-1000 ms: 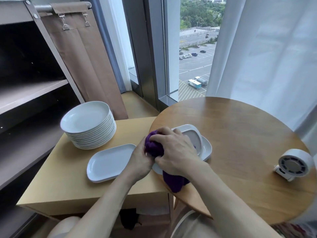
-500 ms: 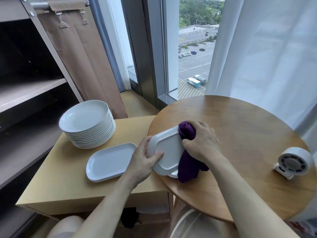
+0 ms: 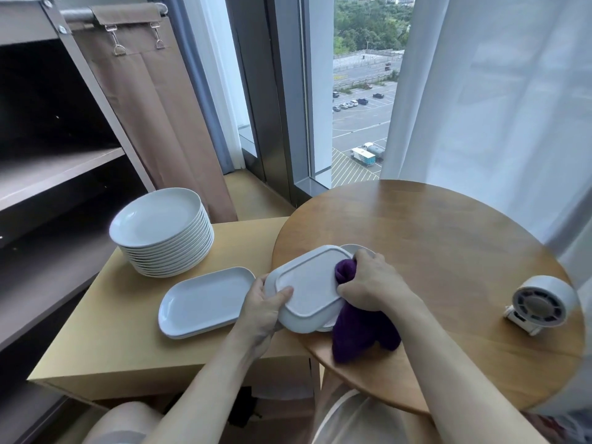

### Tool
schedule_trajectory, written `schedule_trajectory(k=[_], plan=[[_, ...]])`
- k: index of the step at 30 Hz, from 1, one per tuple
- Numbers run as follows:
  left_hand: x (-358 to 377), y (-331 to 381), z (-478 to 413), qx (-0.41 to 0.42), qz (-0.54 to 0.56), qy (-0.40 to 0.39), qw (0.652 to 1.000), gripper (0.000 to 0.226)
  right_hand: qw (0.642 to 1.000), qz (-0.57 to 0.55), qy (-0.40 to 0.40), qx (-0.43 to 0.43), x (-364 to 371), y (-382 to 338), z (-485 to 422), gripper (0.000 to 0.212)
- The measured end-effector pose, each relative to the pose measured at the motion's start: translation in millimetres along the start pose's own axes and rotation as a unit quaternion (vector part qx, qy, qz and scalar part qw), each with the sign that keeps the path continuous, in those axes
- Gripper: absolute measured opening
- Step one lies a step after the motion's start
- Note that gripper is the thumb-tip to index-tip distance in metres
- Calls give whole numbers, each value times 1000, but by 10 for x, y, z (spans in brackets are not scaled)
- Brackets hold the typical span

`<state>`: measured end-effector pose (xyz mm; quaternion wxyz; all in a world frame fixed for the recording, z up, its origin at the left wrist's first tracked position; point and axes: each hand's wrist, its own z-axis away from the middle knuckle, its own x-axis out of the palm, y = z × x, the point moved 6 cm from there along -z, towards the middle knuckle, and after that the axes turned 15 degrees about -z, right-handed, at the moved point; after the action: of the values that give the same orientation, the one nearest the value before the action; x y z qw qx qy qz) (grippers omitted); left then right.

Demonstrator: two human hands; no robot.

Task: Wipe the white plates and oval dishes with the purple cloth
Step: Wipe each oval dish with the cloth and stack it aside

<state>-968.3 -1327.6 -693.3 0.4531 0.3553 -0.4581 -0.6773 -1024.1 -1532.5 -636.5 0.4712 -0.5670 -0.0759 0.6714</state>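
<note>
A room beside a tall window (image 3: 358, 91) with a sheer white curtain (image 3: 499, 91). A round wooden table (image 3: 448, 245) stands on the right, and a lower pale wood side table (image 3: 109, 344) on the left.

On the far left of the side table sits a stack of white plates (image 3: 160, 219). Nearer lie white oval dishes (image 3: 201, 299), stacked face up.

At the near left edge of the round table, an oval dish held upside down (image 3: 307, 283) is tilted above another white dish (image 3: 357, 249). The left hand (image 3: 259, 312) grips its left rim, thumb on the base and fingers curled underneath. The right hand (image 3: 371, 280) is bunched around the purple cloth (image 3: 358, 334), pressing it against the dish's right edge; the cloth's loose end hangs down to the tabletop.

A small white fan (image 3: 541, 302) stands at the table's right, well apart.
</note>
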Motion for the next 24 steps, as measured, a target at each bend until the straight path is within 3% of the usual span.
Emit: schedule_trajectory(k=[6, 11, 17, 22, 24], plan=[[-5, -61, -22, -28, 36, 4, 999, 36, 990, 113, -85, -15, 162, -170, 159, 42], [21, -83, -53, -29, 45, -5, 999, 34, 967, 182, -156, -84, 532, -485, 472, 58], [15, -49, -33, -21, 19, -7, 1000, 37, 955, 200, -123, -183, 741, -683, 615, 60], [68, -58, 29, -27, 58, -39, 997, 27, 960, 168, -112, -194, 558, -657, 511, 36], [120, -64, 77, -25, 83, -70, 994, 35, 965, 165, -84, -186, 458, -625, 446, 32]])
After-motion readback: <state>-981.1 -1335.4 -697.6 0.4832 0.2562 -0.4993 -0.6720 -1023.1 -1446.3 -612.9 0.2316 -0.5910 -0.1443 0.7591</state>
